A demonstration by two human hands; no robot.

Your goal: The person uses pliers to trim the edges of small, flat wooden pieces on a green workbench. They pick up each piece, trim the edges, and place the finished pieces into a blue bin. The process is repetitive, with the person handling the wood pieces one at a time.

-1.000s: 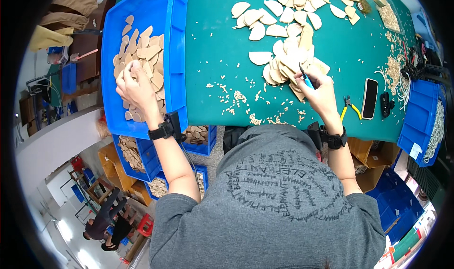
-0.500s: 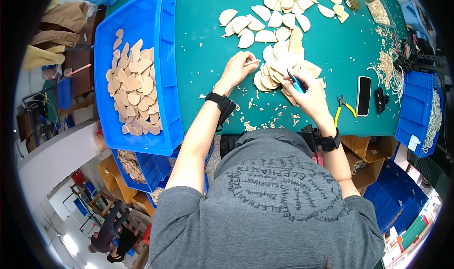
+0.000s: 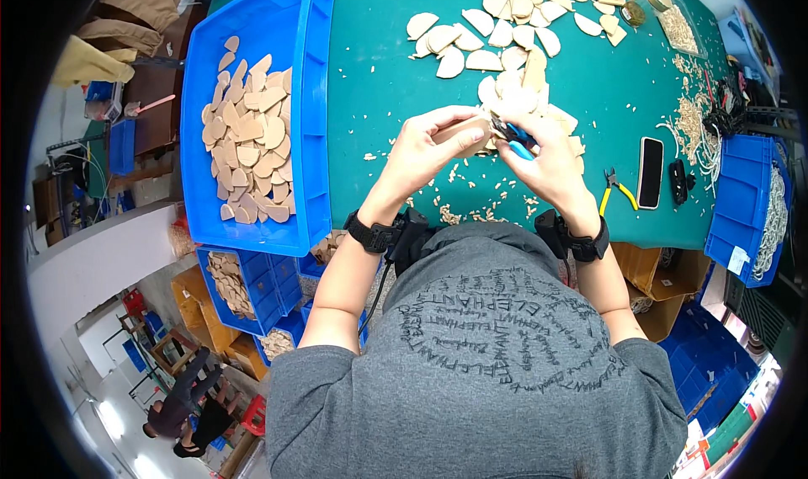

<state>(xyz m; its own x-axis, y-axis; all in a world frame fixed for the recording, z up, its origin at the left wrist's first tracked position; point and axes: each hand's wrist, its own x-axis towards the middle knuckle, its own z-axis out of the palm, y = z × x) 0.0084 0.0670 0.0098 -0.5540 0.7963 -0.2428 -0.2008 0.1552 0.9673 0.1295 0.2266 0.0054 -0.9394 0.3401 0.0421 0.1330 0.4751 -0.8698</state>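
Observation:
My left hand (image 3: 421,155) is closed round a flat tan wooden piece (image 3: 461,130), pinched between thumb and fingers. Against its right end are the jaws of small blue-handled nippers (image 3: 520,149), held in my right hand (image 3: 551,161). Whether the jaws grip anything is too small to tell. Just beyond both hands lies a heap of pale rounded wooden pieces (image 3: 515,92), partly hidden by my right hand. More half-round pieces (image 3: 450,61) spread over the green tabletop (image 3: 379,100).
A large blue bin (image 3: 313,142) with many wooden pieces (image 3: 252,142) stands at the left. To the right lie yellow-handled cutters (image 3: 619,191), a phone (image 3: 649,172), a small black device (image 3: 678,179) and wood scraps (image 3: 692,117). A blue crate (image 3: 730,188) holds pale cord. Jars stand far right.
My left hand has moved right, bringing the wooden piece up to the nippers. My right hand has turned the nippers toward it. The whole view has shifted slightly.

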